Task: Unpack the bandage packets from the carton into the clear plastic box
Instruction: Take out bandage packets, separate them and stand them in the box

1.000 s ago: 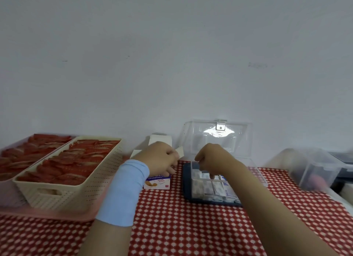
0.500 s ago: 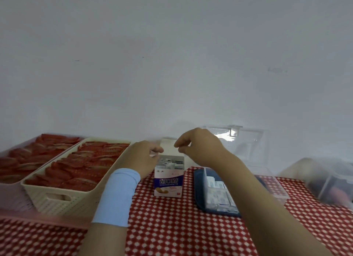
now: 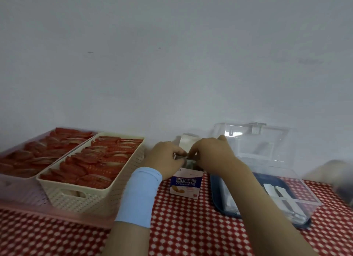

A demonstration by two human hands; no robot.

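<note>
Right hand (image 3: 212,154) sits on the open top of the small white-and-blue cardboard carton (image 3: 186,183), fingers bent down into the mouth; can't tell if they are clamped on a packet, since the mouth is hidden. Left hand (image 3: 165,158), pale blue wristband (image 3: 139,196) on its forearm, grips the carton's upper edge and steadies it. The carton stands upright near the back edge of the table with the red-and-white checked cloth (image 3: 191,229), about mid-width. Just right of it is the clear plastic box with the dark blue base (image 3: 307,196), lid up against the wall, with several white bandage packets (image 3: 277,194) already lying inside. At the left edge are a cream perforated basket (image 3: 80,196) and a pink tray (image 3: 17,190), both full of red sachets. Progress: partly done, judging by the packets in the box; how many remain in the carton is unknown. Versus half a second ago, the right hand was raised over the carton and is now down at its mouth, covering the packets that showed then.
</note>
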